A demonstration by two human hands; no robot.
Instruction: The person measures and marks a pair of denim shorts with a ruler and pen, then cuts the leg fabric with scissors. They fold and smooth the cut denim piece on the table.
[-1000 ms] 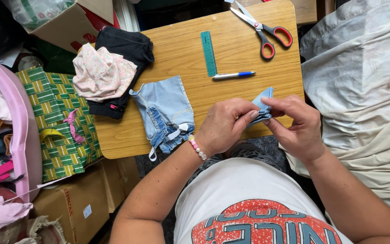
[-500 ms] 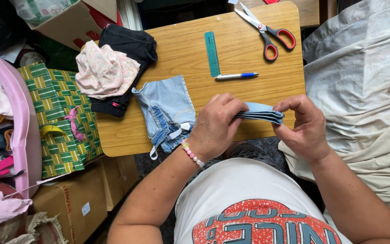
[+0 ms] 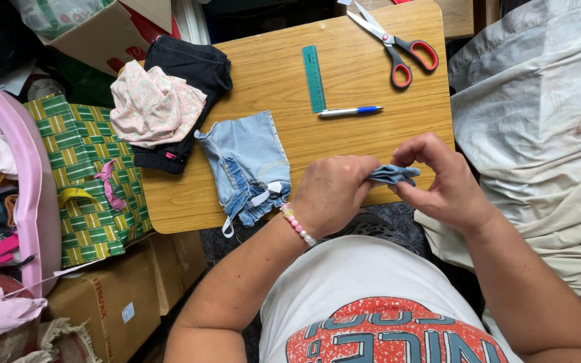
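Left hand [image 3: 334, 191] and right hand [image 3: 442, 178] both closed on a small folded scrap of light-blue denim [image 3: 393, 175], pinched between fingertips from either side, just above the near edge of the pale wooden counter [image 3: 277, 74]. Scrap bunched and creased, middle part showing between the two hands, ends hidden under the fingers. Pink-and-white beaded bracelet [image 3: 297, 224] around the left wrist.

On the counter, just left of the left hand: a small pair of faded light-blue denim shorts with frayed hems [image 3: 247, 165], lying flat, lower edge hanging slightly over the counter's near side. Further left, a crumpled pink floral cloth [image 3: 152, 104] resting on top of a folded black garment [image 3: 189, 70], both at the counter's left edge. Towards the far side: a teal plastic ruler [image 3: 314, 78] lying roughly upright in the view, a white pen with a blue cap [image 3: 350, 111] just beside its near end, and red-handled scissors [image 3: 398, 44] near the far right corner, well apart from the hands.

Beside the counter on the left, a green-and-yellow checked woven bag [image 3: 85, 185], with brown cardboard boxes [image 3: 112, 302] below it. On the right, rumpled grey and beige sheeting [image 3: 539, 121].
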